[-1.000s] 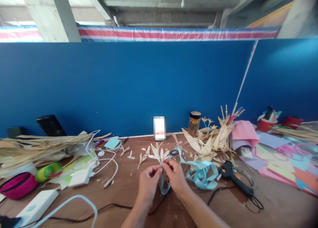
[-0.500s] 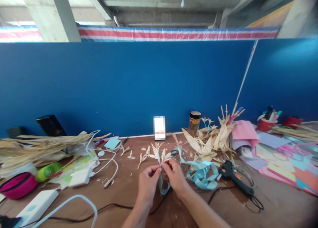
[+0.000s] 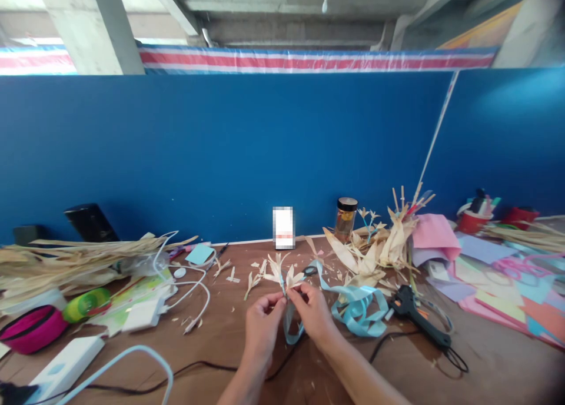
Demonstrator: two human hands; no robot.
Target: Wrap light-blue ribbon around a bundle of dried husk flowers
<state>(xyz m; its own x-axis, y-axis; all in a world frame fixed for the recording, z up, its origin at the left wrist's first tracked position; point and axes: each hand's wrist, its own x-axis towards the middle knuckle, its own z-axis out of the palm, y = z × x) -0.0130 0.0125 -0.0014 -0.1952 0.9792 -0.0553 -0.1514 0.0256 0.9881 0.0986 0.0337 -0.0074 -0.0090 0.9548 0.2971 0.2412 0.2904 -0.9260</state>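
Observation:
At the middle of the table, my left hand (image 3: pixel 263 328) pinches the stem of a pale dried-husk flower (image 3: pixel 277 268) between thumb and fingertips. Close beside it, my right hand (image 3: pixel 316 318) is pinched at the same stem, just below a second husk bloom (image 3: pixel 295 276). Light blue ribbon (image 3: pixel 291 338) shows along the stem and hangs in a loop between the hands. A loose pile of the same blue ribbon (image 3: pixel 364 318) lies to the right. The exact contact of the fingertips with stem and ribbon is partly hidden.
A black glue gun (image 3: pixel 419 318) lies right, its cord running under my forearms. Behind are a lidded jar (image 3: pixel 346 218) and a husk bundle (image 3: pixel 395 240). Coloured paper (image 3: pixel 507 299) spreads far right. A power strip (image 3: pixel 70 367), white cables and husk strips (image 3: pixel 79 261) lie left.
Both hands keep their pinch in nearly the same place. The ribbon loop between them has shifted very slightly to the right.

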